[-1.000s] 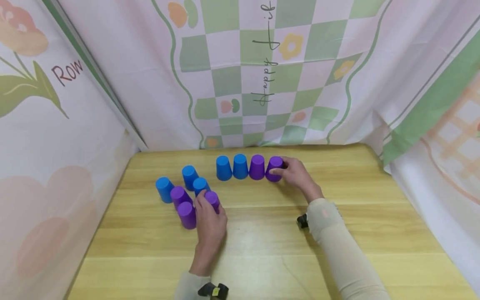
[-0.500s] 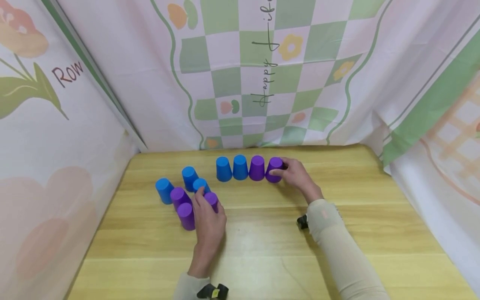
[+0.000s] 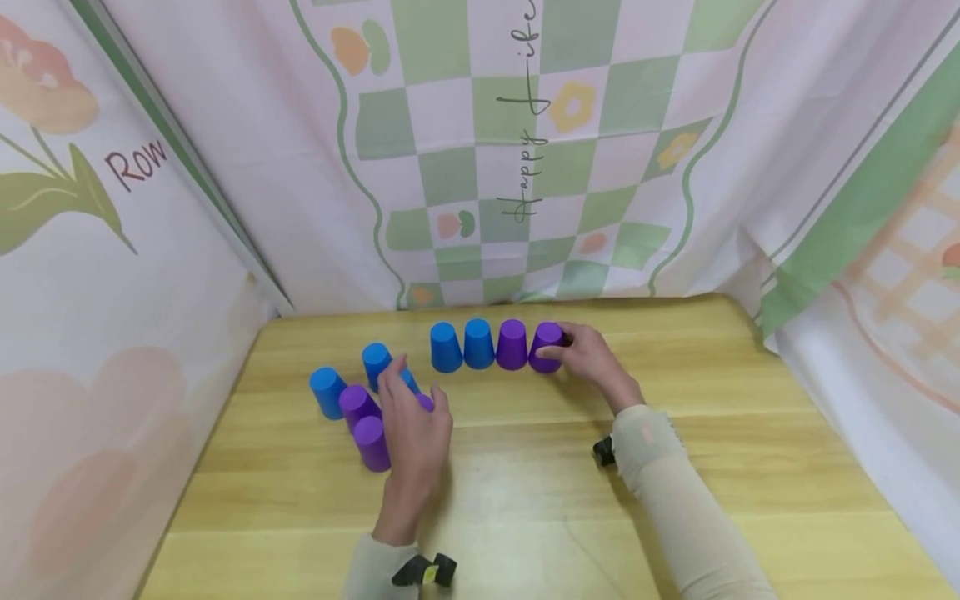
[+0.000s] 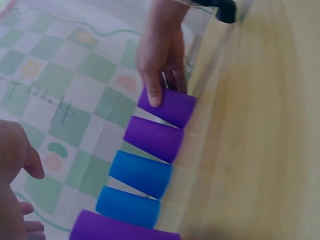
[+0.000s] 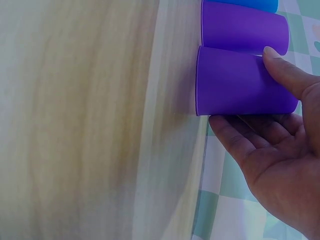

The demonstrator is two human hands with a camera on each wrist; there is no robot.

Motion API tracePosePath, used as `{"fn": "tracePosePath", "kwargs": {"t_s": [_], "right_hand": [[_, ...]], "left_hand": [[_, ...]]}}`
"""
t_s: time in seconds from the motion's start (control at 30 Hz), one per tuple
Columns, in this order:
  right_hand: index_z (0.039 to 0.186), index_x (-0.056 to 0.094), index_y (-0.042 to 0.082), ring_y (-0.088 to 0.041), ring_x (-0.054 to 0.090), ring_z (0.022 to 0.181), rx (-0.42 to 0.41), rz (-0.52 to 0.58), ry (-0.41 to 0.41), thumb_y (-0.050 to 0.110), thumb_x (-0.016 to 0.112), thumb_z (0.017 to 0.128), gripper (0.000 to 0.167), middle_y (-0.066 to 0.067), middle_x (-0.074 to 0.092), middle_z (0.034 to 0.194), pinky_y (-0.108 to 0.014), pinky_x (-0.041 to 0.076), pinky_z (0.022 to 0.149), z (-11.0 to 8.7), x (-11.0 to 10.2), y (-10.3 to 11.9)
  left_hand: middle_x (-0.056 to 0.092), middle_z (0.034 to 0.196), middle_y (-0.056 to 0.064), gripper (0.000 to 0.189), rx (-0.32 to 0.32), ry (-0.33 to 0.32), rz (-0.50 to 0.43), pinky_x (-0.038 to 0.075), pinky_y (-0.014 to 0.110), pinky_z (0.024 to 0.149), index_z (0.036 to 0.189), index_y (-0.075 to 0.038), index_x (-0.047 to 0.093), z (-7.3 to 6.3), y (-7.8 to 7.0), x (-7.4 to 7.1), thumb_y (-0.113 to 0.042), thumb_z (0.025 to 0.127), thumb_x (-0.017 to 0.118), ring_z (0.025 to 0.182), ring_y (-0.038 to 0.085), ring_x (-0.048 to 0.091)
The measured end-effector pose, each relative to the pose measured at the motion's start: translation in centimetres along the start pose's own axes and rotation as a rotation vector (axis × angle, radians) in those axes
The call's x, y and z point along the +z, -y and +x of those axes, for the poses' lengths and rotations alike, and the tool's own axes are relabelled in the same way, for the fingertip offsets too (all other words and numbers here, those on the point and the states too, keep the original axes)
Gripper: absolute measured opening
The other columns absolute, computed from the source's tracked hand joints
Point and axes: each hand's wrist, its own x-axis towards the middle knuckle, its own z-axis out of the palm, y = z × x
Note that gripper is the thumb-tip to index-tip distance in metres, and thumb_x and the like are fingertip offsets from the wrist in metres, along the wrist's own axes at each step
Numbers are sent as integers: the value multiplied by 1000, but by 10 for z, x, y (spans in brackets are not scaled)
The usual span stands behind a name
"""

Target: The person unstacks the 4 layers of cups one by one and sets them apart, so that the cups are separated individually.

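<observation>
Four-wide is the back row of upside-down cups: a left blue cup (image 3: 446, 347), another blue cup (image 3: 479, 343), a purple cup (image 3: 512, 345) and the end purple cup (image 3: 546, 348). My right hand (image 3: 592, 358) grips that end cup, thumb in front and fingers behind, as the right wrist view confirms. Over the left group hovers my left hand (image 3: 416, 429), fingers spread, near a purple cup (image 3: 425, 402) that it largely hides. The left wrist view shows this near purple cup (image 4: 117, 229) apart from the left thumb (image 4: 35, 164).
Left of my left hand stand two blue cups, one outer (image 3: 327, 392) and one behind (image 3: 377, 365), and two purple cups, one farther (image 3: 358, 408) and one nearer (image 3: 372, 443). Another blue cup (image 3: 408, 381) is partly hidden. A patterned curtain (image 3: 525, 167) hangs behind the wooden table (image 3: 525, 500).
My left hand has risen slightly and its fingers have spread away from the purple cup. The right hand keeps its grip on the end cup. The head view has tilted up a little.
</observation>
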Motion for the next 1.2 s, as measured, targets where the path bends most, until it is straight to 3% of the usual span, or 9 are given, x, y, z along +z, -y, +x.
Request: {"fn": "tracePosePath", "kwargs": {"t_s": [0.2,0.43,0.63,0.83,1.0,1.2], "right_hand": [[140,64,3,-38,66,118,2,-2,-2,34,78,96,56,-20,70,130,-54,54,106,-2,1,-2],[136,67,4,-36,68,115,-16,9,-10,35,78,95,53,-18,72,126,-53,55,104,-1,-1,-3],[137,67,5,-37,67,116,-18,7,-17,35,79,95,53,-19,72,127,-54,54,105,-1,-2,-4],[139,65,3,-38,67,119,-22,6,-16,34,79,95,55,-20,71,130,-54,53,107,-2,-2,-1],[139,65,3,-37,67,116,-27,1,-11,33,78,96,55,-20,71,128,-53,54,105,-2,-1,2],[141,63,2,-38,66,118,-26,-11,-6,33,78,96,57,-21,71,129,-54,53,107,-2,0,1]], "left_hand": [[48,148,18,58,9,12,-19,48,49,116,152,-2,40,16,-11,14,-9,101,65,137,35,51],[48,148,18,57,-5,39,-46,47,49,117,152,-2,39,21,-23,39,-10,101,64,138,36,50],[43,153,15,59,-66,35,-54,48,50,116,153,-6,38,28,-28,68,-13,101,65,142,34,48],[27,160,22,64,-84,-34,-38,31,53,127,151,-1,35,40,-20,89,-13,98,69,154,39,27],[27,157,22,68,-131,-108,-38,35,53,123,153,3,33,52,-9,103,-12,97,71,143,39,34],[25,160,24,75,-223,-103,-68,30,52,126,160,-2,24,57,4,117,-14,100,67,147,38,30]]}}
